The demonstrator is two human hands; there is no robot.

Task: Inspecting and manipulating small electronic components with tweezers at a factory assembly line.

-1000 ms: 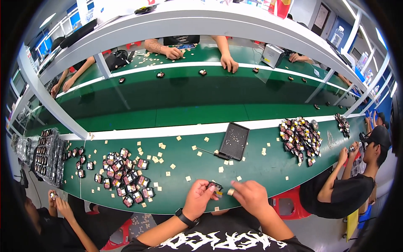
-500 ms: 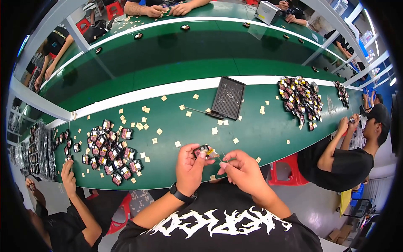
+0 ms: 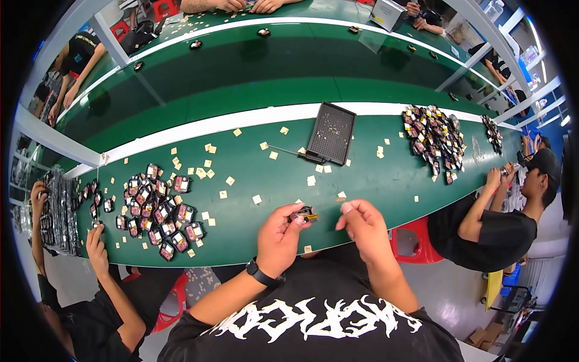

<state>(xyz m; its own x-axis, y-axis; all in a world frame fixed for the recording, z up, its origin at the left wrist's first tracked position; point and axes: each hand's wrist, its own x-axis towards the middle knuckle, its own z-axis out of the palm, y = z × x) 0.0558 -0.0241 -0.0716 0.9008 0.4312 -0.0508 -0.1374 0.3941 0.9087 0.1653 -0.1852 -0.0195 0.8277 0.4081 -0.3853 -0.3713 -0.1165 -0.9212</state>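
Between my two hands, left hand (image 3: pixel 278 235) fingers now pinch the small dark part with yellow tab (image 3: pixel 303 215) alone. Right hand (image 3: pixel 364 224) has let go since half a second ago, fingers loosely curled, empty. Reads as hand-off done. Black tray (image 3: pixel 332 133), ahead on the bench (image 3: pixel 253 175): contents too small to tell.

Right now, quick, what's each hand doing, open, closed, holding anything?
Left hand: closed on a small dark part.
Right hand: fingertips pinched together; anything between them is too small to tell.
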